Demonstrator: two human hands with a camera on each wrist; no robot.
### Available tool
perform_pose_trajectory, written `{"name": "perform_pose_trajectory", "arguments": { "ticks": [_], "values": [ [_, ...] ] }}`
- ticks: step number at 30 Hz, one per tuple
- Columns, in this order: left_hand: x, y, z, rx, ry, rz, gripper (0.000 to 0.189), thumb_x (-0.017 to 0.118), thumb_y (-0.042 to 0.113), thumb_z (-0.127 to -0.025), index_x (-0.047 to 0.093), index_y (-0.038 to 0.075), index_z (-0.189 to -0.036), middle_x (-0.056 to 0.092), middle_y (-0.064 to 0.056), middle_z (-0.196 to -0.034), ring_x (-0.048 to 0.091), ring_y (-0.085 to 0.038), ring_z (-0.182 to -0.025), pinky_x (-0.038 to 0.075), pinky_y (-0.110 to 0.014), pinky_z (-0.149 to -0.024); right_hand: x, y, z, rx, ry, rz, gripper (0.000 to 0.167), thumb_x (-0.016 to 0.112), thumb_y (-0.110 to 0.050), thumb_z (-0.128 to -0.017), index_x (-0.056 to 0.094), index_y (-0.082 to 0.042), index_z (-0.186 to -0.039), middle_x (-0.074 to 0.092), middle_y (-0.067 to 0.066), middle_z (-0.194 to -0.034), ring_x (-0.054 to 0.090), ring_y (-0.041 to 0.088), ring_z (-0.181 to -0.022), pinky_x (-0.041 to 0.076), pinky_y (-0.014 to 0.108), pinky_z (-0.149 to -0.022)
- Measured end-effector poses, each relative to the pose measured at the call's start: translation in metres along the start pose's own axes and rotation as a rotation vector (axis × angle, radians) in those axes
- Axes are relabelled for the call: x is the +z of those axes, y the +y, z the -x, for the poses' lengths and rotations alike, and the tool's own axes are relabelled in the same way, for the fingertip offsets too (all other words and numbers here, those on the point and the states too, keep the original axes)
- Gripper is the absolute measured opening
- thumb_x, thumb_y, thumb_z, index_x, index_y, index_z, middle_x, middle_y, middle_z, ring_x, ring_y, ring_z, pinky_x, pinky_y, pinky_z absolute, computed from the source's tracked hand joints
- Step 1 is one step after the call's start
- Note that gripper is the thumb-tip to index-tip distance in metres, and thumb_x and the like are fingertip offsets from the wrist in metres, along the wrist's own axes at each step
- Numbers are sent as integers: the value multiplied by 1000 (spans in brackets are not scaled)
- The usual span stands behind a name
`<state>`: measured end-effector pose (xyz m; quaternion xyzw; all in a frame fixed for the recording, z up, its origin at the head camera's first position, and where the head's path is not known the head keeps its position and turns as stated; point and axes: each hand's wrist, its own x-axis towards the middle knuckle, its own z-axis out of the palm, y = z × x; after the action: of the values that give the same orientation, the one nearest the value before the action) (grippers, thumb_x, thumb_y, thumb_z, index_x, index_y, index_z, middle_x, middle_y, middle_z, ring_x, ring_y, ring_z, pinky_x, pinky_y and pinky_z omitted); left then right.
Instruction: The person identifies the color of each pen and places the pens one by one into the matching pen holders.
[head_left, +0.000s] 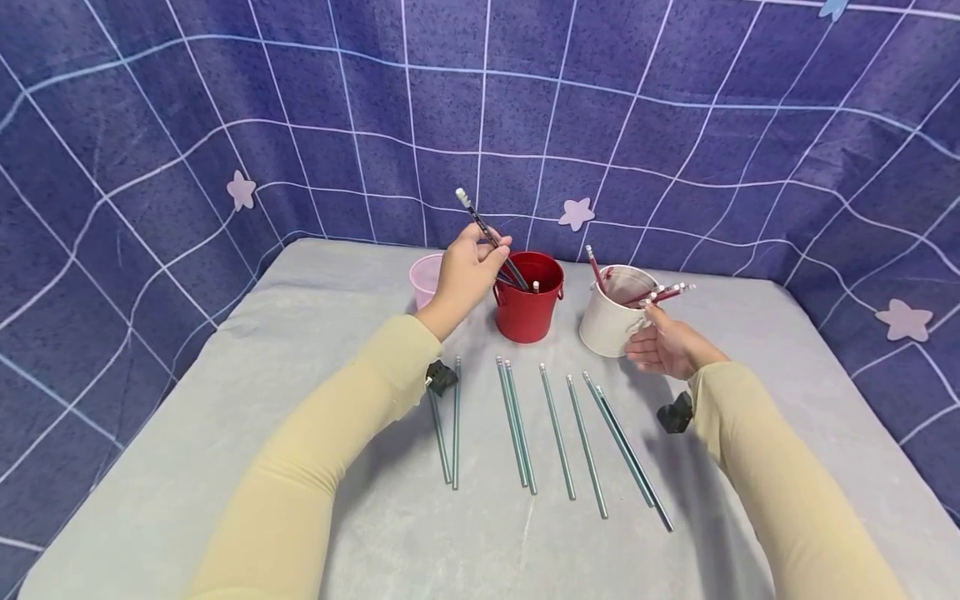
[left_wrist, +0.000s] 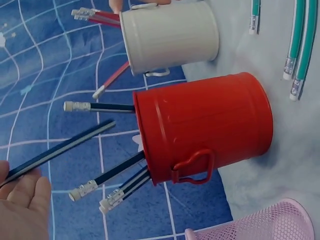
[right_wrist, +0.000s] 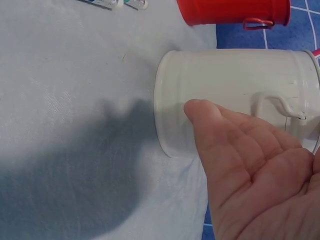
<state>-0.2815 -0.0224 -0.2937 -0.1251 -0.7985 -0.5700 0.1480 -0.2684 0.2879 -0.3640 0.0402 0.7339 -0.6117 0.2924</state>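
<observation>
My left hand [head_left: 467, 277] pinches a dark pencil [head_left: 477, 218] slantwise above the red bucket [head_left: 527, 318]. In the left wrist view, the lower end of this dark pencil [left_wrist: 60, 151] is apart from the bucket's rim, and several dark pencils [left_wrist: 120, 170] stick out of the mouth. My right hand [head_left: 670, 346] is at the side of the white bucket [head_left: 602, 327], its fingers extended along the wall and the thumb near the rim. Inside the white bucket are several red pencils [head_left: 667, 293], leaning to both sides.
A pink mesh cup [head_left: 423, 275] stands left of the red bucket, partly behind my left hand. Several teal pencils [head_left: 557, 429] lie spread on the grey cloth [head_left: 465, 542], among them one darker pencil [head_left: 648, 475] at the right. A blue gridded curtain [head_left: 450, 100] surrounds the table's back and sides.
</observation>
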Motion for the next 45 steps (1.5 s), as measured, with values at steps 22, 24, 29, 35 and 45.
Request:
{"name": "perform_pose_trajectory", "arguments": {
  "ticks": [22, 24, 29, 35, 45],
  "values": [
    [-14, 12, -31, -105, -124, 43, 16, 65, 0, -88, 55, -5, -100, 68, -19, -108, 65, -25, -104, 52, -24, -84, 2, 5, 0, -15, 15, 13, 82, 4, -52, -99, 34, 19, -126, 65, -4, -82, 63, 8, -78, 53, 26, -76],
    [-13, 9, -34, -126, -183, 15, 17, 65, 1, -88, 55, -5, -102, 68, -19, -109, 65, -25, -105, 52, -25, -86, 2, 5, -1, -12, 21, 15, 82, 4, -52, -99, 34, 19, -126, 65, -4, -82, 63, 8, -78, 53, 26, -76],
    [-11, 5, -36, -124, -205, -101, 15, 66, 5, -89, 58, -2, -99, 69, -16, -107, 66, -22, -104, 49, -23, -85, 3, 3, -2, -10, 34, 29, 83, 4, -52, -99, 30, 21, -130, 65, -3, -84, 64, 8, -80, 53, 27, -78],
    [-6, -3, -30, -102, -256, -184, 14, 66, 10, -90, 64, 0, -99, 71, -14, -102, 66, -18, -95, 46, -22, -74, 3, 3, -3, -19, 45, 53, 85, 3, -51, -99, 24, 23, -134, 64, -2, -87, 62, 8, -83, 52, 29, -82],
    [4, -2, -26, -98, -351, -178, 22, 64, 7, -90, 69, -3, -110, 70, -16, -105, 67, -22, -96, 53, -26, -81, 4, 2, -1, -25, 53, 52, 84, 3, -51, -99, 26, 23, -133, 64, -3, -85, 62, 8, -82, 52, 29, -81]
  ]
}}
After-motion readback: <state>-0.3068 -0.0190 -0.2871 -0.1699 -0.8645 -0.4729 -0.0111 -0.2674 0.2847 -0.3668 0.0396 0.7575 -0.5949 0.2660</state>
